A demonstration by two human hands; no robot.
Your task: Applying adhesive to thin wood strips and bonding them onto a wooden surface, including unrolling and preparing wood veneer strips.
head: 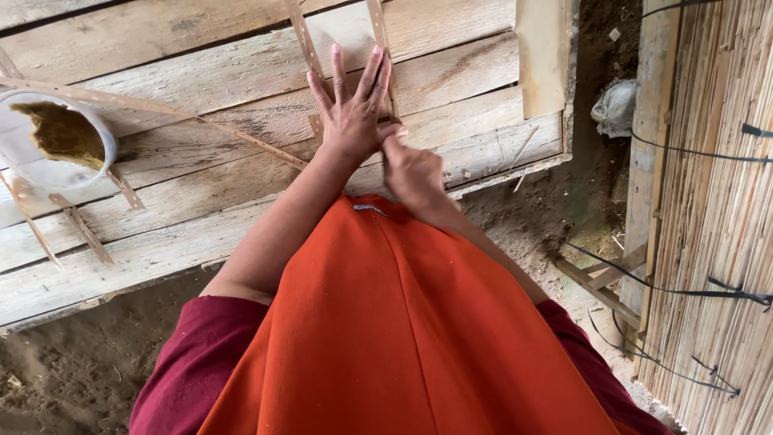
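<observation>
The left hand lies flat, fingers spread open, pressing thin strips onto the plank desk; the right hand, fingers closed, touches its wrist near the desk's front edge.

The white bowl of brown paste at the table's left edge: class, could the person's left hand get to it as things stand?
Probably yes. The left hand lies flat on thin strips; between it and the white bowl only flat strips lie on the planks.

Bowl on the plank table, left of both hands.
</observation>
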